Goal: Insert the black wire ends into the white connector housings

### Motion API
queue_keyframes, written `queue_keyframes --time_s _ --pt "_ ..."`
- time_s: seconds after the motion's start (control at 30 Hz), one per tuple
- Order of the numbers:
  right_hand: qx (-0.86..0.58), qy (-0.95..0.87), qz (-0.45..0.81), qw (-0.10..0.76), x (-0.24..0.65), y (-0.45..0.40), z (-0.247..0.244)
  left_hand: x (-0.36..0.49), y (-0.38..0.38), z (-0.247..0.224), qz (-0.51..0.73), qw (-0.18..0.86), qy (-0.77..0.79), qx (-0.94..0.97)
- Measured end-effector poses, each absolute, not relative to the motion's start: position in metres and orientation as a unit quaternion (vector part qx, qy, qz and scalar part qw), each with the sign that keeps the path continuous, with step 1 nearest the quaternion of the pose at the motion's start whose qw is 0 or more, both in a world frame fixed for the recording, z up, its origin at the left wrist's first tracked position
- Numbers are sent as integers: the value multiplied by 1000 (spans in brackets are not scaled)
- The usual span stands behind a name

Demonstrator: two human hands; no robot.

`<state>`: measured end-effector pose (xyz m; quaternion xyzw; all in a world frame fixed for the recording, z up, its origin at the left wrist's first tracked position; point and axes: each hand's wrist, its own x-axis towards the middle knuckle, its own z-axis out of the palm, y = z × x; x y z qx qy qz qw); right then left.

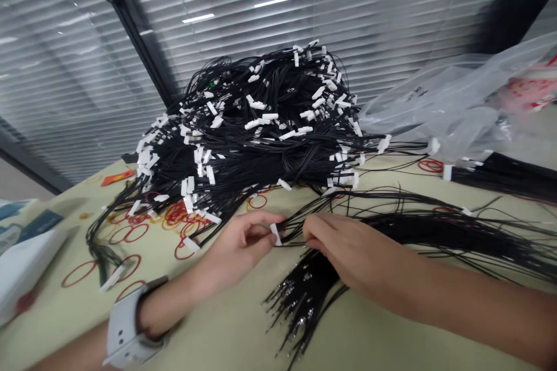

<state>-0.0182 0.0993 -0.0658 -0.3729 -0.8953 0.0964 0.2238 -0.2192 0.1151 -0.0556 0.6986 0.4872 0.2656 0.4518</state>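
Observation:
My left hand [243, 240] pinches a white plug connector [276, 234] between thumb and fingertips. Thin black wires [300, 217] run from that connector to the right. Just beside it, my right hand [333, 237] has its fingers curled closed over the wires; what lies inside the fingers is hidden. Below my right hand, a bundle of loose black wires [308, 284] lies on the table, its silvery metal ends pointing down and left. The bundle continues right, beneath my right forearm.
Behind my hands rises a large heap of black cables [261, 156] with white connectors. Red and yellow rubber bands [178, 217] are scattered on the table [209, 330]. A clear plastic bag [439, 93] lies at right, a white box [26, 266] at left. Window blinds [243, 17] close off the back.

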Motion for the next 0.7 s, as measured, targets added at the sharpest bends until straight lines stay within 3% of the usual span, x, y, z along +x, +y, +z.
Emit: queue_keyframes --time_s 0.23,0.7 --pt "-420 -838 126 325 -22 103 -74 -218 116 -55 289 523 470 649" --pt "-368 -846 151 355 -19 102 -83 -217 112 -55 276 534 468 648"
